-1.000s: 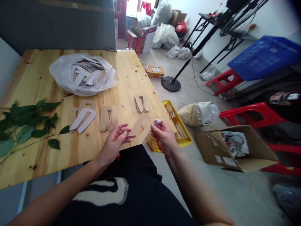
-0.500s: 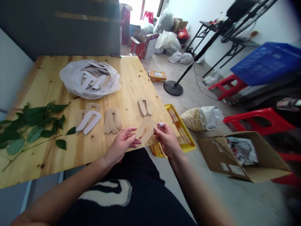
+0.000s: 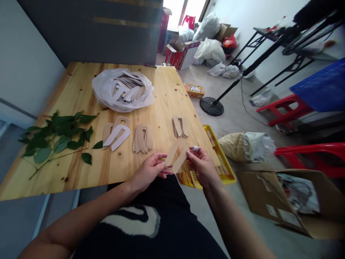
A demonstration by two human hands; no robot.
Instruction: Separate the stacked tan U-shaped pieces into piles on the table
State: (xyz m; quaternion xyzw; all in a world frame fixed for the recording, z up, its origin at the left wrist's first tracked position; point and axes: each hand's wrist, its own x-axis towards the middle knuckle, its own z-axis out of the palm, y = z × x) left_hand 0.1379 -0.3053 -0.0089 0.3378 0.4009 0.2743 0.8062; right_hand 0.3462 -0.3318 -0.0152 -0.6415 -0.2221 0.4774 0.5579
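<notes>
Now our left hand [image 3: 151, 169] and right hand [image 3: 203, 165] pinch one tan U-piece [image 3: 181, 162] above the worktop [image 3: 167, 93] edge.
Should either pinch loosen, it could fall toward the yellow basket [image 3: 228, 166] at four o'clock.

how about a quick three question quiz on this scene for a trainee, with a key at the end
1. Multiple choice: where does the leafy branch lie? a) in the yellow basket; b) on the wooden table; c) on the red stool.
2. True or false: the right hand holds a beige U-shaped piece.
3. Short answer: what holds the large heap of pieces towards the back of the wooden table?

Key: 1: b. 2: true. 3: a white plastic bag.
</notes>
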